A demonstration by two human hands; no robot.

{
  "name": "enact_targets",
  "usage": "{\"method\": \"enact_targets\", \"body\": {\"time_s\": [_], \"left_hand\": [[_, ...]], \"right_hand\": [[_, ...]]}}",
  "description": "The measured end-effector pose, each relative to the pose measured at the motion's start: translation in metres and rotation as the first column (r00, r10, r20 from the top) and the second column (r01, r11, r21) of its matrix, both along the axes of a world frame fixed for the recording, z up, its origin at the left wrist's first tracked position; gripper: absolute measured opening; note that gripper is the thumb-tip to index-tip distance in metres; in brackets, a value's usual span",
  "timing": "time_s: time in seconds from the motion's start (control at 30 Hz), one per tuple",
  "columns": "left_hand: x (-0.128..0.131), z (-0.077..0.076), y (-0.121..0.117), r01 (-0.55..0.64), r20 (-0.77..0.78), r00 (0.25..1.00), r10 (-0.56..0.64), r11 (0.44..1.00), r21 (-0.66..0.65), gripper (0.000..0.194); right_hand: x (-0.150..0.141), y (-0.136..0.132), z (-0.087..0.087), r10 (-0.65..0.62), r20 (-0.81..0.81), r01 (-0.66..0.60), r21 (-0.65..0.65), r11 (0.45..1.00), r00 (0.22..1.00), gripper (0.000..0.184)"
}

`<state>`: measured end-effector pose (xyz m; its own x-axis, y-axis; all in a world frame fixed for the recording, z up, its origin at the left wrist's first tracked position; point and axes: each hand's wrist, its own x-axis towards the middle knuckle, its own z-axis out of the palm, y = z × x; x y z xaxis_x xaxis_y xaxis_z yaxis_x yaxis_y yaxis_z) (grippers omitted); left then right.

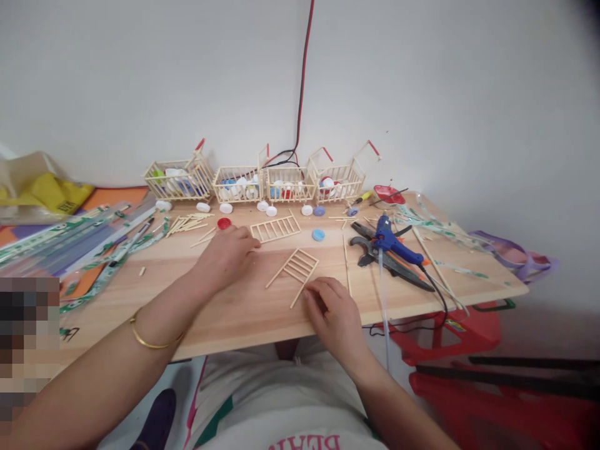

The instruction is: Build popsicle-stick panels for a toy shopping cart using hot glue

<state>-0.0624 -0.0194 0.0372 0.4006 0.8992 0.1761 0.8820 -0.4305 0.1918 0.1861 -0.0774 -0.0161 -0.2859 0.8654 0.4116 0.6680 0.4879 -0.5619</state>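
My left hand (229, 255) is over the board just left of a ladder-like stick panel (275, 229), its fingers bent and slightly apart; nothing shows between them. Beside its knuckles lies a red bottle cap (224, 223). My right hand (335, 312) is curled, thumb and forefinger at the lower right leg of a small wooden stick frame (300, 265). That frame lies tilted, with several rungs and two long legs. A light blue cap (318, 235) lies beyond it. The right fingertips are partly hidden.
Several miniature stick carts (239, 184) with cap wheels line the wall. A blue glue gun (396, 240) rests on dark cutters (398, 269) at right. Loose sticks (187, 223) lie left, near plastic-wrapped strips (94, 237). A red stool (450, 337) stands below right.
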Motion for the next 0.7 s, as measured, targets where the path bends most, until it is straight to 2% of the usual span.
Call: {"method": "enact_targets", "body": {"time_s": [0.1, 0.23, 0.43, 0.5, 0.6, 0.7], "left_hand": [[0.013, -0.007, 0.002, -0.004, -0.108, 0.994, -0.002, 0.999, -0.054, 0.026], [0.022, -0.009, 0.001, -0.051, -0.238, 0.970, 0.041, 0.998, -0.035, 0.028], [0.006, 0.005, -0.006, -0.023, -0.314, 0.949, -0.017, 0.992, -0.124, 0.026], [-0.001, 0.010, -0.008, -0.087, -0.341, 0.939, 0.041, 0.989, -0.121, 0.029], [0.000, 0.012, -0.012, -0.161, -0.257, 0.957, 0.135, 0.983, -0.083, 0.031], [0.017, 0.008, -0.024, -0.097, -0.025, 0.995, 0.095, 0.989, -0.113, 0.026]], "right_hand": [[0.000, 0.000, 0.000, 0.000, 0.001, 0.000, 0.002, 1.000, 1.000, 0.011], [-0.001, 0.000, 0.000, 0.003, 0.011, -0.003, 0.008, 1.000, 1.000, 0.012], [0.000, -0.002, 0.002, -0.006, 0.003, 0.006, 0.008, 1.000, 1.000, 0.011], [-0.001, -0.002, 0.001, -0.006, -0.005, 0.006, -0.001, 1.000, 1.000, 0.011], [-0.001, -0.001, 0.000, 0.002, -0.044, -0.002, -0.013, 1.000, 0.999, 0.011], [0.004, -0.001, 0.004, 0.021, -0.106, -0.026, -0.049, 0.998, 0.994, 0.010]]}}
